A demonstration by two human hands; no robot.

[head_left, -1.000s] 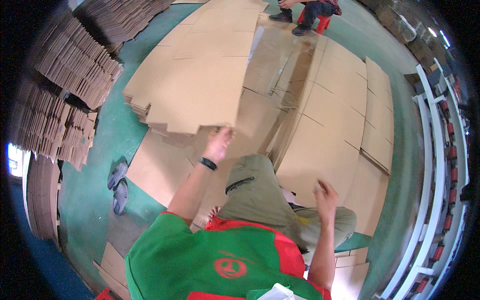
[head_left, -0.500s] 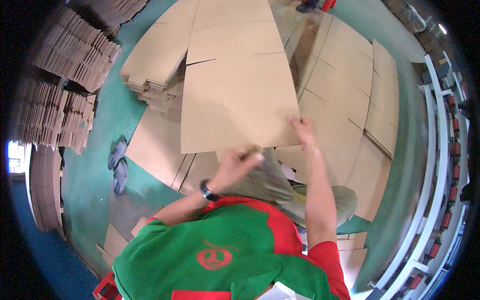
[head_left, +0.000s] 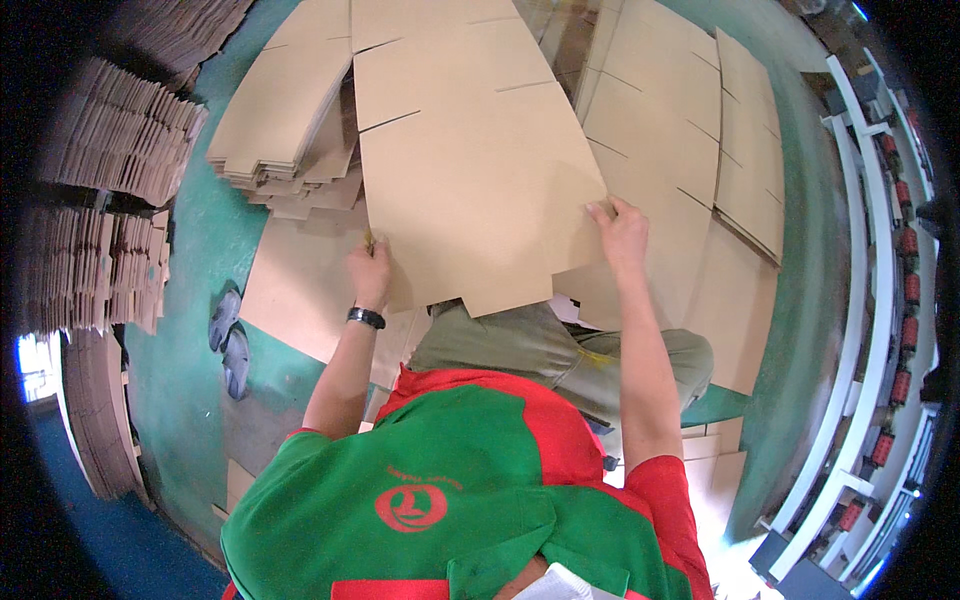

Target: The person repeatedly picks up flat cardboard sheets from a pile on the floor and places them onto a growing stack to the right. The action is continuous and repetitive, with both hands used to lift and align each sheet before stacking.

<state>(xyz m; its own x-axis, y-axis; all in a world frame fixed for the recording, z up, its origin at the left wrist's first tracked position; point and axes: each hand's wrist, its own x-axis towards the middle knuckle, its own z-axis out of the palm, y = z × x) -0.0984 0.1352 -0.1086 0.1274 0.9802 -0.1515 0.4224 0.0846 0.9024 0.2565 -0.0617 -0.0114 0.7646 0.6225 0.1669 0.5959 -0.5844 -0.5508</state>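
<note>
A large flat sheet of tan cardboard stretches away in front of me, with slots cut into its sides and a tab along its near end. At its left edge, near the close corner, my left hand has its fingers closed on the sheet. Something small and yellowish shows at those fingertips, too small to name. My right hand pinches the right edge, thumb on top. The sheet's near end lies over my knees; the undersides of both grips are hidden.
Cardboard stacks lie left and right of the sheet. Bundled cardboard stands at far left. Grey shoes rest on the green floor. A white-framed rack with red rollers runs along the right.
My left hand has moved out leftward from the middle of the near edge to the sheet's left edge. The straight near edge now shows a notched tab. My right hand still grips the right edge.
</note>
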